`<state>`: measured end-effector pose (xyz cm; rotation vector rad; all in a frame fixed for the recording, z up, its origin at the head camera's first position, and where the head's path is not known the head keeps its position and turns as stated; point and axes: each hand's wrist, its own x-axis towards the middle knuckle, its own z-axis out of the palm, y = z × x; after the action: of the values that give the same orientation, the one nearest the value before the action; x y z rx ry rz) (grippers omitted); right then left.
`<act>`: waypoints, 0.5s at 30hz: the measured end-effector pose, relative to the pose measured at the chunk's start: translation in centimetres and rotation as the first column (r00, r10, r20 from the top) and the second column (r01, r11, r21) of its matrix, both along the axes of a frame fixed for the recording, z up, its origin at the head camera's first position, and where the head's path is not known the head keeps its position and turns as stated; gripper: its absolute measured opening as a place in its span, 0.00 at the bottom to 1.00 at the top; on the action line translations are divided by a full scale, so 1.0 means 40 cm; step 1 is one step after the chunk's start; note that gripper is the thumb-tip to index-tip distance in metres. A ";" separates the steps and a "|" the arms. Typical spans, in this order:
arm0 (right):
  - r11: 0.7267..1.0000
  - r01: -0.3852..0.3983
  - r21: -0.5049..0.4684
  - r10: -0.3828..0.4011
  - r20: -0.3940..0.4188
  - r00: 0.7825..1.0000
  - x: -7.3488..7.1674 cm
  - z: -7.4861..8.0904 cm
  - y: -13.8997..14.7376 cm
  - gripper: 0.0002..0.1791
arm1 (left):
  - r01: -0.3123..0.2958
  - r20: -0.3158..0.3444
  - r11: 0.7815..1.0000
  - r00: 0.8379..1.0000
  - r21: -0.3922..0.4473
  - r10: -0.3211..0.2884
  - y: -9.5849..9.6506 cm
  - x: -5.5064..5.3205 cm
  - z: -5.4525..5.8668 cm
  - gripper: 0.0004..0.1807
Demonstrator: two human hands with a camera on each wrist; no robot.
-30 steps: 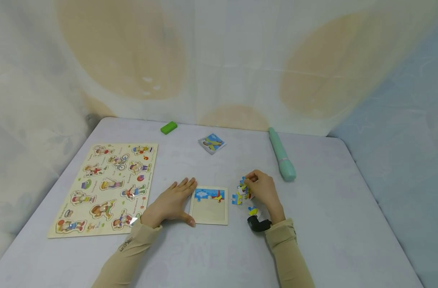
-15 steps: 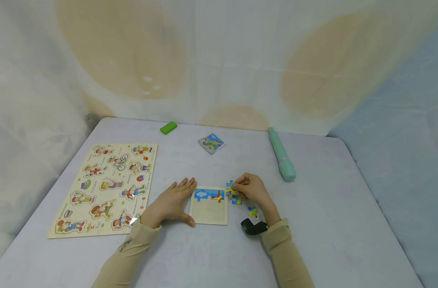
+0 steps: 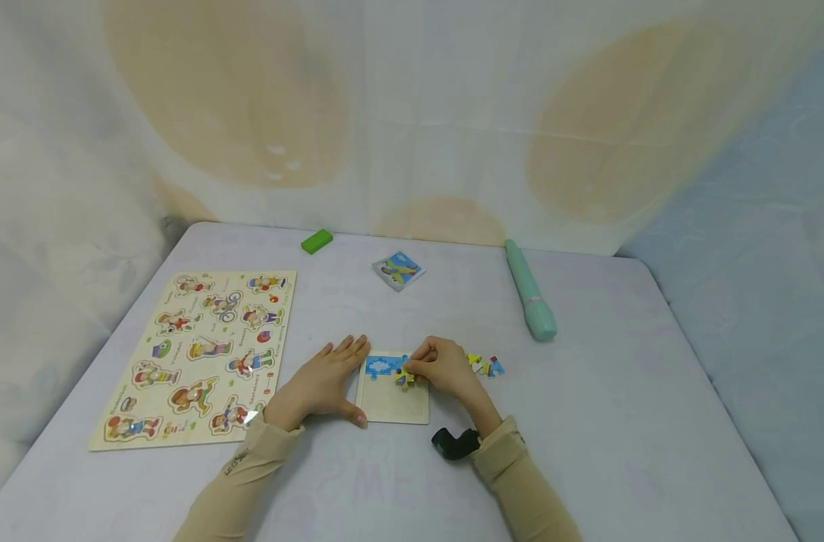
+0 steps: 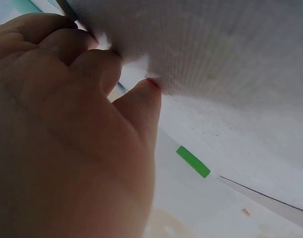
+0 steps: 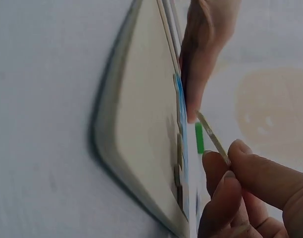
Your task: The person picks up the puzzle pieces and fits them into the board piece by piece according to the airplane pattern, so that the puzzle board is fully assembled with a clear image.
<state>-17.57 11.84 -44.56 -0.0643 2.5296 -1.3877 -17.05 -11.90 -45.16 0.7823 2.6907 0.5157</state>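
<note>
We see a tray (image 3: 393,404), blue pieces (image 3: 382,365) filling its far left, left hand (image 3: 322,385) spread beside it, right hand (image 3: 444,369) pinching a yellow piece (image 3: 404,379) above.

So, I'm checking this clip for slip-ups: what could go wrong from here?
The right hand pinches a tilted puzzle piece over the tray, so it might slip. The piece is close to the fitted pieces and could nudge them. The loose pieces lie beside that hand, so a sideways sweep may scatter them.
</note>
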 end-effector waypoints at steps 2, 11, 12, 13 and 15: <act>0.999 -0.024 0.036 0.025 -0.024 0.999 0.006 -0.001 -0.014 0.08 | -0.002 0.003 1.000 1.000 0.001 0.002 0.000 0.000 -0.001 0.70; 0.991 -0.068 0.111 0.076 -0.066 0.995 0.021 -0.012 -0.040 0.09 | -0.002 0.000 1.000 1.000 -0.003 0.002 0.000 0.001 -0.002 0.70; 0.990 -0.065 0.122 0.074 -0.070 0.995 0.022 -0.013 -0.042 0.09 | -0.002 -0.001 1.000 1.000 -0.005 0.002 0.000 0.001 -0.001 0.70; 0.989 -0.062 0.135 0.073 -0.075 0.995 0.022 -0.014 -0.043 0.09 | -0.003 -0.003 1.000 1.000 -0.005 0.003 -0.001 0.001 0.000 0.70; 0.984 -0.061 0.168 0.077 -0.089 0.993 0.023 -0.016 -0.048 0.10 | -0.003 -0.004 1.000 1.000 -0.009 0.003 0.000 0.000 0.000 0.70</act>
<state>-16.65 9.93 -45.20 -0.1893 2.6828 -1.1716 -17.05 -11.92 -45.15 0.7771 2.6962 0.5031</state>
